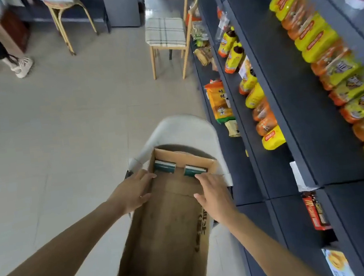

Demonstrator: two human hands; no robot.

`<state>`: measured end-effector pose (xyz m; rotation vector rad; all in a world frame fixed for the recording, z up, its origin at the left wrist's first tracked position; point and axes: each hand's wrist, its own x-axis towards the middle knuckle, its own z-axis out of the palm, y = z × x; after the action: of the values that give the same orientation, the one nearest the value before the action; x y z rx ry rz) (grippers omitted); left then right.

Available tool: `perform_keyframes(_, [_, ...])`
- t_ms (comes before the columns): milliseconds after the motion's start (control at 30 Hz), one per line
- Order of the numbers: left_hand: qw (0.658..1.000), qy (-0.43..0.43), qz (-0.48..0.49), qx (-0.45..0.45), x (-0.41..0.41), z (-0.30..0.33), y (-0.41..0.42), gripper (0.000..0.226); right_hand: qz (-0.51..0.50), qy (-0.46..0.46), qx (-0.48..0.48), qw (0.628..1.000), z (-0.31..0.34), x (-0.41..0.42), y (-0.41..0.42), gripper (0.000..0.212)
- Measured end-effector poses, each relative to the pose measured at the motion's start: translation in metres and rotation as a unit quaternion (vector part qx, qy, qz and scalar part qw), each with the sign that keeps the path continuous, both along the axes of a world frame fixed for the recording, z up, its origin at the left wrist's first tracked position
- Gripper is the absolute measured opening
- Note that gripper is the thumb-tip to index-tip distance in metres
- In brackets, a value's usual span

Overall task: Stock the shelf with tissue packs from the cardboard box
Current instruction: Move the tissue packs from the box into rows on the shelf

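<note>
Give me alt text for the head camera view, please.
Two open hands, left and right, reach into a cardboard box toward two teal tissue packs at its far end. Dark shelves of snack bags stand to the right.

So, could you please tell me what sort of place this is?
Probably a small shop: dark shelves hold rows of yellow and orange snack packs, and a cardboard box of stock sits on a chair.

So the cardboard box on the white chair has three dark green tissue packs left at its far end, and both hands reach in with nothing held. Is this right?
Not quite: the head view shows two dark green tissue packs, not three. The rest holds: the cardboard box sits on the white chair, and the left hand and right hand hold nothing.
</note>
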<state>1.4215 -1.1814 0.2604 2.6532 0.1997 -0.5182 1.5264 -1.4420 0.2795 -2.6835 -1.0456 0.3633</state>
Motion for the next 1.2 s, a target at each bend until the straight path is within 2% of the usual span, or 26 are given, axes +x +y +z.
perform_keyframes(133, [0.999, 0.01, -0.028, 0.03, 0.04, -0.08, 0.012, 0.06, 0.012, -0.003, -0.049, 0.999, -0.085, 0.035, 0.031, 0.06])
perform_keyframes(300, [0.996, 0.005, -0.033, 0.084, 0.087, -0.171, 0.009, 0.063, -0.033, -0.011, -0.059, 0.998, -0.172, 0.066, 0.062, 0.06])
perform_keyframes(467, [0.985, -0.006, -0.046, 0.165, 0.126, -0.238, 0.002, 0.084, -0.081, -0.043, -0.105, 0.99, -0.24, 0.094, 0.076, 0.058])
perform_keyframes(600, [0.981, 0.031, -0.009, 0.192, 0.143, -0.282, -0.018, 0.083, -0.108, -0.052, -0.151, 0.981, -0.279, 0.108, 0.074, 0.059])
perform_keyframes(700, [0.975, 0.005, 0.01, 0.22, 0.147, -0.3, -0.024, 0.076, -0.118, -0.058, -0.192, 0.973, -0.298, 0.112, 0.065, 0.054])
perform_keyframes(833, [0.948, -0.05, -0.046, 0.31, 0.146, -0.314, -0.018, 0.057, -0.12, -0.084, -0.225, 0.963, -0.316, 0.112, 0.059, 0.043])
perform_keyframes(1000, [0.921, -0.009, -0.106, 0.374, 0.151, -0.315, -0.012, 0.06, -0.124, -0.097, -0.245, 0.957, -0.321, 0.115, 0.061, 0.021])
perform_keyframes(1200, [0.921, 0.027, -0.129, 0.365, 0.148, -0.298, -0.006, 0.058, -0.117, -0.094, -0.203, 0.968, -0.312, 0.11, 0.056, 0.022])
